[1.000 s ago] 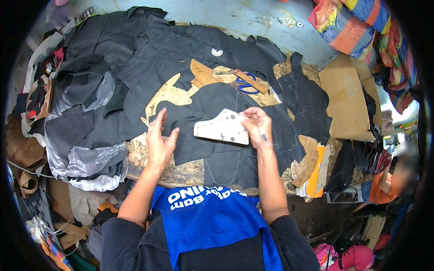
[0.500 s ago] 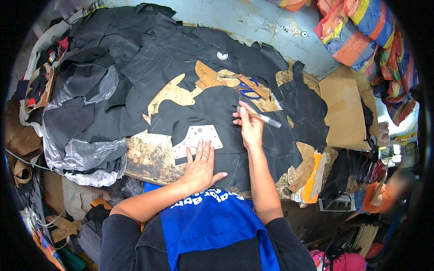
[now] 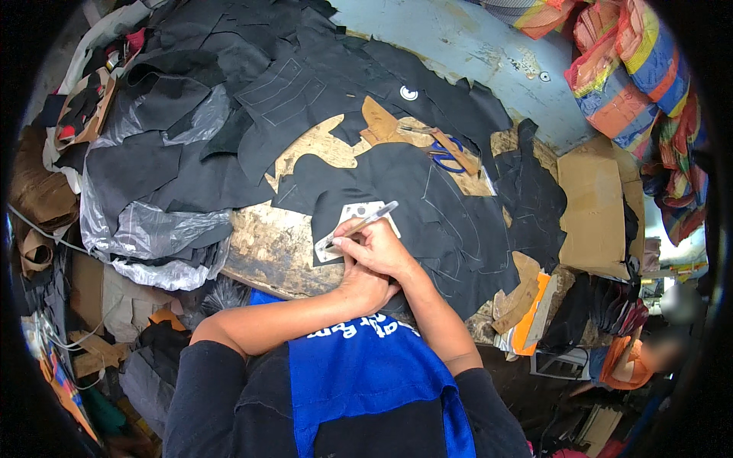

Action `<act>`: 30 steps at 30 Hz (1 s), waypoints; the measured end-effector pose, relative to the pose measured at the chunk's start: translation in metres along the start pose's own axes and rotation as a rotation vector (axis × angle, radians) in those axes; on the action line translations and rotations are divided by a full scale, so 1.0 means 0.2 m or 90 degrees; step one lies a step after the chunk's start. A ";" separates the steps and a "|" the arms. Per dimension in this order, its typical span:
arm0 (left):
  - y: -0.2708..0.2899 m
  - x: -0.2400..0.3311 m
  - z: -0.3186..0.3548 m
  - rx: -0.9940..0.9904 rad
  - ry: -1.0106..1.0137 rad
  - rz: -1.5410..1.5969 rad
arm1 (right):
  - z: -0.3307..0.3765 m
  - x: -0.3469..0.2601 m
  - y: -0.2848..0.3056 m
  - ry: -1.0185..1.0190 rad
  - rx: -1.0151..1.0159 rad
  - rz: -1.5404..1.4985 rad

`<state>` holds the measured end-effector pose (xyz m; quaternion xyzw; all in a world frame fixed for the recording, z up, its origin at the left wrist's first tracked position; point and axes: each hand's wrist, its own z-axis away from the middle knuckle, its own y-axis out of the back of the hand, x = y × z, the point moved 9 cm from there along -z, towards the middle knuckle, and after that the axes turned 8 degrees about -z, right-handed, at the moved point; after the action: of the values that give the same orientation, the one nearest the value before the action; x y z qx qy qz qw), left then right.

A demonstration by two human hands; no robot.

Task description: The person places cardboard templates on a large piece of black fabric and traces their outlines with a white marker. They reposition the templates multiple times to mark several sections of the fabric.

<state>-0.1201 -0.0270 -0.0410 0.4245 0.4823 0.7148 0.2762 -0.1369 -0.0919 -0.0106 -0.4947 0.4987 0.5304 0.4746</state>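
Plastic sheeting (image 3: pixel 153 229): crinkled, translucent grey, heaped at the left edge of my bench.
Workboard (image 3: pixel 267 244): worn, mottled wood, bare along its near edge.
Template (image 3: pixel 351 217): flat pale card or metal piece with small holes, lying on the black fabric just ahead of my hands.
Pen (image 3: pixel 359 225): slim silver marker; long axis runs lower left to upper right, tip down-left on the template, cap end raised toward the right.
My left hand (image 3: pixel 366 286): lies under my right; whether its fingers are spread I cannot tell.
My right hand (image 3: pixel 378 248): fingers pressed together, pinching the pen.
Black fabric (image 3: pixel 435 221): matte, irregular sheet with chalked outlines.
Scissors (image 3: pixel 447 153): blue-handled, resting farther back.
Cardboard (image 3: pixel 592 206): brown flat panel at the right.
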 end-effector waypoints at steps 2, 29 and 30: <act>-0.06 0.00 -0.02 -0.047 -0.012 0.002 | -0.02 -0.02 -0.06 0.009 -0.052 0.086; 0.01 -0.01 0.00 -0.041 0.034 -0.021 | -0.13 -0.13 0.13 0.147 0.207 0.291; 0.01 -0.01 0.00 -0.040 0.039 -0.030 | -0.14 -0.13 0.13 0.154 0.216 0.277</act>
<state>-0.1195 -0.0303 -0.0392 0.3820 0.4777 0.7356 0.2912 -0.1604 -0.1214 0.0172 -0.3495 0.7271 0.4660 0.3633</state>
